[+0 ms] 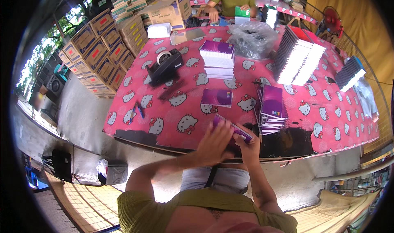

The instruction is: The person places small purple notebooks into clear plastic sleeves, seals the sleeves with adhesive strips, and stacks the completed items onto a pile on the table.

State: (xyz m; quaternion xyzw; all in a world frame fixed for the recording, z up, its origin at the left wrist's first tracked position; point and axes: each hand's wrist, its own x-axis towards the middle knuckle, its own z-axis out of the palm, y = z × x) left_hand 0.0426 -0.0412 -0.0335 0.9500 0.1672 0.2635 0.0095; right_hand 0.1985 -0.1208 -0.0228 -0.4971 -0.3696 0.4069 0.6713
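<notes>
At nine o'clock of my hands, off the table's edge, stands a wall of stacked cardboard cartons (98, 54) with coloured labels. On the pink cartoon-cat tablecloth (172, 122), at about ten o'clock from my hands, a blue pen (140, 109) lies near the left edge, and at eleven o'clock, farther up, sits a black tape dispenser (165, 66) with its roll on top.

My left hand (215, 144) comes across from the left, fingers spread flat against the near face of a purple spiral notebook (232, 128), which is tilted up at the table's near edge. My right hand (249, 144) grips the same notebook from below at its right end, thumb over the cover. So both hands are together, closed on this one book, which sits at twelve o'clock of them, touching both.

Straight up at twelve o'clock a single purple notebook (216, 97) lies flat, and beyond it rises a tall stack of notebooks (217, 59). At one o'clock, just beside my right hand, a pile of purple notebooks (271, 109) leans untidily. Farther at one o'clock lies a crumpled clear plastic bag (252, 38), and at two o'clock a long slanted row of notebooks (297, 56) standing on edge. Across the table another person (232, 1) in a green top sits working.
</notes>
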